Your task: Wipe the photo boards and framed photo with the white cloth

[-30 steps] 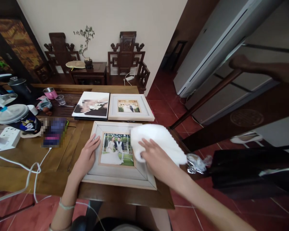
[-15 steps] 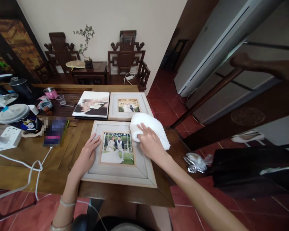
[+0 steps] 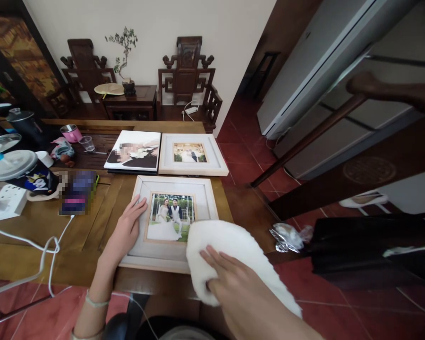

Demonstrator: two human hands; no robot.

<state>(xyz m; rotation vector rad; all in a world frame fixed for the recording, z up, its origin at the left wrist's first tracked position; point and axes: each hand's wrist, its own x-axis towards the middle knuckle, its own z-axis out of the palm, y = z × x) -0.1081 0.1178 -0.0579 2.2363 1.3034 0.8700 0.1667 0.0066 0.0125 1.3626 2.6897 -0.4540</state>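
A pale picture frame with a wedding photo of two people lies flat at the near edge of the wooden table. My left hand rests on its left border, fingers stretched out over the rim. In my right hand is a white towel, bunched under the fingers. The towel covers the frame's lower right corner and hangs past the table edge. Behind lies a second framed photo. Left of that one is a photo panel on top of something dark.
On the table's left are a lidded cup, a phone on a white cable, a power strip, a pink mug and a small clear cup. A wooden chair stands at the right.
My right hand has moved the towel from the frame's upper right side down to its lower right corner, toward me. My left hand stays on the left border.
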